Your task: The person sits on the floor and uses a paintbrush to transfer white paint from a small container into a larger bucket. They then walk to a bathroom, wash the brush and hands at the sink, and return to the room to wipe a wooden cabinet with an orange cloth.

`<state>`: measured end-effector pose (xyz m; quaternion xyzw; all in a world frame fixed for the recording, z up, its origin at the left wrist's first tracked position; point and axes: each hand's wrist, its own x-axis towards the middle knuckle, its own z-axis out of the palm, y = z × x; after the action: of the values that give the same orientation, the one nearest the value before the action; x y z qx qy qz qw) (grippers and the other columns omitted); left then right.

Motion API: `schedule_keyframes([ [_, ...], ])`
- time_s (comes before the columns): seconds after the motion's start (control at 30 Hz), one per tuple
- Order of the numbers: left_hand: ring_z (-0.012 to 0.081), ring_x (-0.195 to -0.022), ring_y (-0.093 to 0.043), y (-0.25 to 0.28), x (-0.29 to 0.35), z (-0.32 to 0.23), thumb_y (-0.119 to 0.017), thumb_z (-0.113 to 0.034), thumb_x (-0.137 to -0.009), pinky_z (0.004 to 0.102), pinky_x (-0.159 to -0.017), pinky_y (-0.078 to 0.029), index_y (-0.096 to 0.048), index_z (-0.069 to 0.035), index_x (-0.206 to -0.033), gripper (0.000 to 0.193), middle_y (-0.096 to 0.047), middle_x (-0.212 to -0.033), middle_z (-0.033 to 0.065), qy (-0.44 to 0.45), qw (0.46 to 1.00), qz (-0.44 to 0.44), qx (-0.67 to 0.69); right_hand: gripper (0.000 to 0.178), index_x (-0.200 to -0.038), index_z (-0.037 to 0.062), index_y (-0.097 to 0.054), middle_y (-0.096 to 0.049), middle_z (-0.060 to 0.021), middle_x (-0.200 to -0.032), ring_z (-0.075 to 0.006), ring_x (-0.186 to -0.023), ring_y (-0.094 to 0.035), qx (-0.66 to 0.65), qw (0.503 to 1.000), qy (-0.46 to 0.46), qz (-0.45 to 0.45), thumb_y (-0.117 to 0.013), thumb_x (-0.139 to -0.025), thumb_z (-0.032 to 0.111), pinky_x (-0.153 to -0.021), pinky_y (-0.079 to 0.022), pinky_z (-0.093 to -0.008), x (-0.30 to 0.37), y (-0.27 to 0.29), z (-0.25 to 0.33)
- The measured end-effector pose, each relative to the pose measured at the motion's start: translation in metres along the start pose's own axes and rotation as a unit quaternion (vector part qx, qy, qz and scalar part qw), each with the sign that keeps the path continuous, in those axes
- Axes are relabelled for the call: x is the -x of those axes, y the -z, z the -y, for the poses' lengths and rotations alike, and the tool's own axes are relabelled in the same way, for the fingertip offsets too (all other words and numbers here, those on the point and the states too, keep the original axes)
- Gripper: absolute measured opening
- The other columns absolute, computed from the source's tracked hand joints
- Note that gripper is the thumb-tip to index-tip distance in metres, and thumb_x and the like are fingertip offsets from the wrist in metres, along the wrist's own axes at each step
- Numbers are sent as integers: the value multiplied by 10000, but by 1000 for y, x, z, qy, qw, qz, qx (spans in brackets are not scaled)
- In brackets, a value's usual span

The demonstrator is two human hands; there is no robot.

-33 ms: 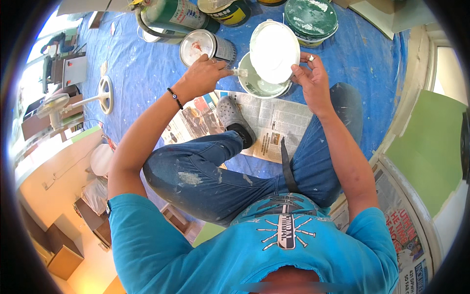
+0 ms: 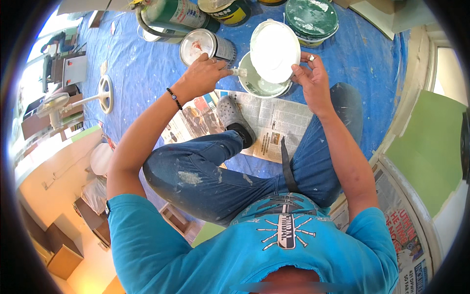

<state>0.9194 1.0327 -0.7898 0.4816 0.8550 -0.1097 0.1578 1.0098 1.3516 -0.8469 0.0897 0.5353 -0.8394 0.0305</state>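
Observation:
Out in front, my left hand [image 2: 208,74] is closed round a small, flat paint-smeared tool [image 2: 240,72]; its kind cannot be made out. The pale end points at the rim of a white bucket [image 2: 263,91], whose inside is coated pale grey-green. Above that bucket, my right hand [image 2: 313,81] grips a round white lid [image 2: 275,51] by its right edge, thumb on top. The lid is tilted and covers much of the bucket's mouth. A white dab shows on a finger of the right hand.
Beside my left hand stands a paint can [image 2: 198,46]. Farther off are a green-lidded tub [image 2: 311,19], a yellow-and-black tub [image 2: 227,13] and a green cylinder [image 2: 178,13]. Newspaper [image 2: 274,122] lies under my foot on blue sheeting [image 2: 137,63]. A white fan [image 2: 54,105] is at left.

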Motion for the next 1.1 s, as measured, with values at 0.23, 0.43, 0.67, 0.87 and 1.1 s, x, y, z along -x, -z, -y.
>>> schedule_keyframes([
  [0.23,231,-901,-683,44,18,-2,-637,-50,-867,385,-871,-458,-746,-195,-1218,395,-675,-1022,33,19,1000,17,6,332,-1319,-35,-497,-584,-129,-1271,-188,-1114,-682,0,1000,7,13,-644,-1026,21,-912,-632,-320,-3,0,0],
  [0.43,329,-831,-671,66,-7,5,-587,-55,-930,465,-825,-531,-677,-142,-1342,431,-685,-1022,99,92,972,-174,129,345,-1340,-35,-482,-583,-128,-1283,-185,-1119,-675,-11,1000,-9,6,-633,-1043,54,-919,-632,-327,-8,-2,0],
  [0.67,386,-858,-713,57,-44,-6,-562,-101,-933,493,-798,-575,-653,-85,-1344,421,-703,-1072,155,150,979,-127,47,348,-1342,-39,-477,-582,-134,-1286,-183,-1138,-661,-43,999,-5,-12,-631,-1050,69,-932,-630,-328,-9,-8,1],
  [0.87,426,-914,-720,74,-33,-36,-535,-161,-932,498,-842,-576,-737,-27,-1187,351,-753,-1003,220,178,953,-35,242,363,-1345,-40,-459,-579,-143,-1286,-182,-1125,-663,-19,999,41,-22,-636,-1044,58,-939,-620,-326,-7,-9,2],
  [1.1,290,-765,-714,81,-42,-33,-613,-216,-915,398,-767,-557,-781,-21,-1158,353,-755,-862,170,187,878,29,440,365,-1324,-47,-467,-594,-144,-1263,-187,-1111,-666,-14,999,47,-16,-658,-1027,43,-904,-608,-312,-10,-14,-6],
])
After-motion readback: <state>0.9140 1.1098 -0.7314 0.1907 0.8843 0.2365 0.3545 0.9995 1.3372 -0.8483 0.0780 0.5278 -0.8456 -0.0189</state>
